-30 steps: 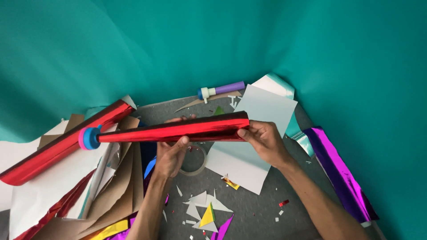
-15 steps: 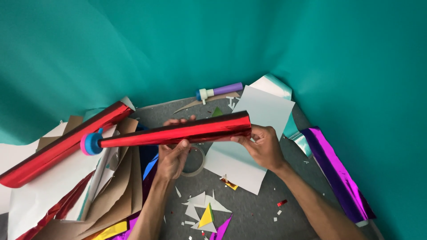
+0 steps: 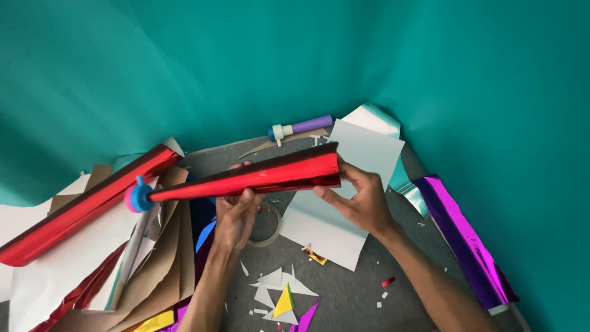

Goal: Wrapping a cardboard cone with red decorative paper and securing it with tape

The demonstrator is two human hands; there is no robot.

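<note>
While both hands grip the red foil cone (image 3: 258, 175), a purple tube (image 3: 301, 128) lies behind.

The red foil cone (image 3: 258, 175) is tilted further than before, its wide end raised by the right hand (image 3: 362, 200) and its blue-tipped narrow end lowered.
</note>
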